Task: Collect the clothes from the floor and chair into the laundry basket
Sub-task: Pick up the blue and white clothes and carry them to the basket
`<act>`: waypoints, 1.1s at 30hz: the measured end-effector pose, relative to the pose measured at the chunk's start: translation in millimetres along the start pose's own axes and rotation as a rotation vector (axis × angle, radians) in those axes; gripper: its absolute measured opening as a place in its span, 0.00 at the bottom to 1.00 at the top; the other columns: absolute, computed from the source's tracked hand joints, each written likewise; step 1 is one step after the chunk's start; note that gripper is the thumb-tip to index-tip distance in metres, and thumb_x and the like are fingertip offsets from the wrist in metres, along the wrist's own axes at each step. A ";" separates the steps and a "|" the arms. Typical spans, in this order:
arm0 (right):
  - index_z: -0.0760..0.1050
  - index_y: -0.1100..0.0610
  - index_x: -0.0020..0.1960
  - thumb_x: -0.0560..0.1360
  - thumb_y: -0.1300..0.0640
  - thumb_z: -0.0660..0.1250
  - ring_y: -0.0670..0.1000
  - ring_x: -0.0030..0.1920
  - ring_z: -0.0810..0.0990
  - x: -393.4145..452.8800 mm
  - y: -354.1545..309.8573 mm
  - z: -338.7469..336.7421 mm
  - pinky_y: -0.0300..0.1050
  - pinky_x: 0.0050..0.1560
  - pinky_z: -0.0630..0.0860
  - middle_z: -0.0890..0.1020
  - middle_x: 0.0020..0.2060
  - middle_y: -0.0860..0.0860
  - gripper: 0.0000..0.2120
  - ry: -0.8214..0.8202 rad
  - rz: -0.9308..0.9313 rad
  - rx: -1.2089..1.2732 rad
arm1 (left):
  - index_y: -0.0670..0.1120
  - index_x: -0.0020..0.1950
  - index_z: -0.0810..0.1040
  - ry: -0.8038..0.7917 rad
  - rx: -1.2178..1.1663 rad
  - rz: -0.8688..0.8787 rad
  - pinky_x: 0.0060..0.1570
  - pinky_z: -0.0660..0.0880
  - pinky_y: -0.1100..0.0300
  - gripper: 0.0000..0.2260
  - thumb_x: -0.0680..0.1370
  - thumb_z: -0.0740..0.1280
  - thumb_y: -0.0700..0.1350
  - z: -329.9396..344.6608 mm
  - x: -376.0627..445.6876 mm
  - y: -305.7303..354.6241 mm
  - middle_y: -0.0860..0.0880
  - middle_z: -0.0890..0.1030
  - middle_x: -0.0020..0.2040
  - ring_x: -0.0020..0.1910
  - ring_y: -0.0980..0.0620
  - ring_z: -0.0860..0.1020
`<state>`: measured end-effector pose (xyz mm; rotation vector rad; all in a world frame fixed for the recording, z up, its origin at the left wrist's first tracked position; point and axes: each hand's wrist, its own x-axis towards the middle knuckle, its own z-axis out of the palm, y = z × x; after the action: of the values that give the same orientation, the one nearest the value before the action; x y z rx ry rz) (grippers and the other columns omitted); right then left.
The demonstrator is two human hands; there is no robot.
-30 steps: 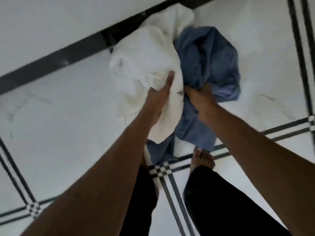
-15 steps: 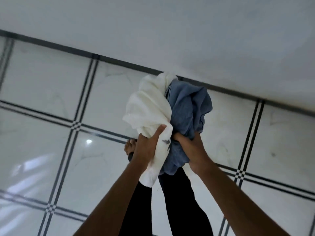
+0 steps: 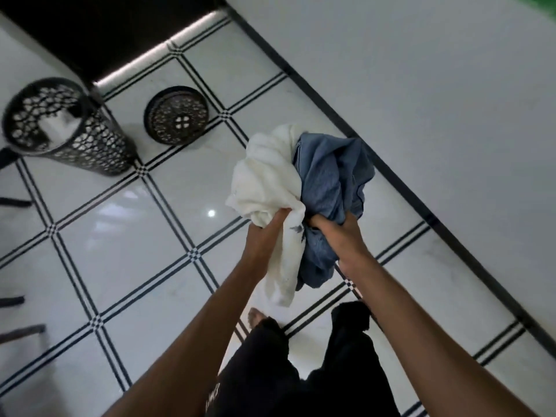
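I hold a bundle of clothes in front of me, off the floor. My left hand (image 3: 264,239) grips a white garment (image 3: 267,182), whose tail hangs down between my arms. My right hand (image 3: 340,233) grips a blue denim garment (image 3: 331,176) pressed against the white one. A tall black lattice laundry basket (image 3: 87,139) stands at the upper left, open at the top, with something white inside it. Its round lattice lid (image 3: 176,115) lies on the floor just to its right.
White tiled floor (image 3: 126,236) with black double lines. A white wall with a dark skirting (image 3: 421,212) runs diagonally on the right. A dark opening (image 3: 90,31) is at the top left. Dark chair legs (image 3: 18,332) show at the left edge. My bare feet and black trousers are below.
I have lifted the white and blue clothes off the floor and turned; the basket and its lid have come into view at the upper left. Both hands keep their grip.
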<state>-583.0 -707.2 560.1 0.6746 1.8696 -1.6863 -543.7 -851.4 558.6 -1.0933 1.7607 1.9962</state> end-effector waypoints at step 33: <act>0.83 0.58 0.50 0.63 0.54 0.76 0.50 0.46 0.86 178.6 -246.8 885.0 0.45 0.48 0.83 0.88 0.44 0.51 0.17 -0.535 -0.133 -0.684 | 0.48 0.62 0.79 0.525 -0.557 0.057 0.55 0.81 0.53 0.17 0.75 0.71 0.52 -725.5 351.7 251.1 0.48 0.86 0.55 0.55 0.50 0.84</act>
<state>-833.0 -1609.1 547.4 -0.1666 1.9205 -1.0268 -683.7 -1683.2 519.0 -1.9018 1.4664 2.4803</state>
